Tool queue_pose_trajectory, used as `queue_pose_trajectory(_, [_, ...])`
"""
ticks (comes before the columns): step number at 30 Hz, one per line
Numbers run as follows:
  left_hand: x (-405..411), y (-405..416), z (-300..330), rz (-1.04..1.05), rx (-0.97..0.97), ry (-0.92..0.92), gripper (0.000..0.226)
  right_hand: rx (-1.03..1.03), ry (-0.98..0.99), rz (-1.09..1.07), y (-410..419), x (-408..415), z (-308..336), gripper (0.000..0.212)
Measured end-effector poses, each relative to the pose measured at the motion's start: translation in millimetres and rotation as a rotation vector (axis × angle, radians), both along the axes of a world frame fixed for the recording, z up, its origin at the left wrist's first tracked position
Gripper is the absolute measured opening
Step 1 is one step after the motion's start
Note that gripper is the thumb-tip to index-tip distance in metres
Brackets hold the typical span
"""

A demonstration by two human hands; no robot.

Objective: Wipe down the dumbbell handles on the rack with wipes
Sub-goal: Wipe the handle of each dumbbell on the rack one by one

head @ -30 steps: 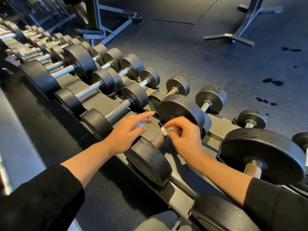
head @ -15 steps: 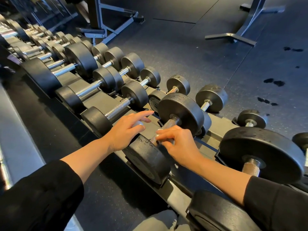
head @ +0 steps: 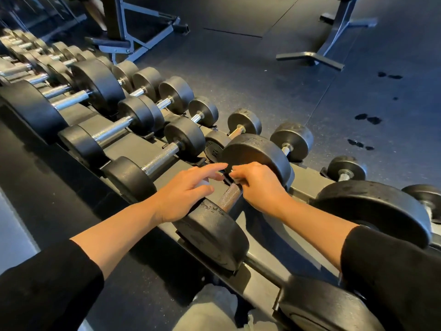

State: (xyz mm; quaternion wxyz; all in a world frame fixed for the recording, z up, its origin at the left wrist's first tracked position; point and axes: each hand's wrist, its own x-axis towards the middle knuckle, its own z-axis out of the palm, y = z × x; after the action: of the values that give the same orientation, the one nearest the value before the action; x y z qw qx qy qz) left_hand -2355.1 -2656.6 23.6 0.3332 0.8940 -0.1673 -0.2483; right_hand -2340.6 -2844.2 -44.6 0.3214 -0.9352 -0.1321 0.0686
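While gripped, wipe (head: 235, 179) under right hand (head: 259, 187).

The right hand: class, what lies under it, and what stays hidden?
Under the right hand a knurled dumbbell handle runs to the near weight head. A bit of white wipe peeks out; the hand covers the handle's far end.

We count two hands (head: 188, 189) — more than a dozen dumbbells (head: 210, 225) on one rack (head: 307, 187) — two bench frames (head: 317, 56).

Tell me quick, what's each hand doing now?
Left hand: open, resting on the dumbbell head.
Right hand: fingers gripping a wipe on the handle.
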Motion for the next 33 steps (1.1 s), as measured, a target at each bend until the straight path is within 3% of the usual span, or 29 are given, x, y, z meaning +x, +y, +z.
queue_pose_trajectory(5, [12,7,-8,-0.201,-0.135,0.035,0.058,-0.045,0.086,0.02,4,3,13,0.043])
queue_pose_trajectory(9, [46,10,-20,-0.225,-0.265,-0.088,0.059,-0.019,0.175,-0.082,17,-4,27,0.038])
queue_pose_trajectory(13, [89,16,-39,-0.412,-0.103,-0.336,0.073,0.011,0.206,-0.174,36,-16,42,0.041])
queue_pose_trajectory(18, [116,21,-53,-0.626,0.016,-0.323,0.076,0.063,0.42,-0.281,48,-22,59,0.035])
queue_pose_trajectory(24, [148,30,-64,-0.791,-0.07,-0.372,0.077,0.172,0.523,-0.423,60,-25,65,0.03])
queue_pose_trajectory(29, [159,34,-79,-0.875,-0.239,-0.334,0.084,0.007,0.248,-0.596,78,1,61,0.033])
queue_pose_trajectory(33, [156,33,-92,-0.86,-0.358,-0.293,0.084,-0.364,0.335,-0.421,83,22,47,0.033])
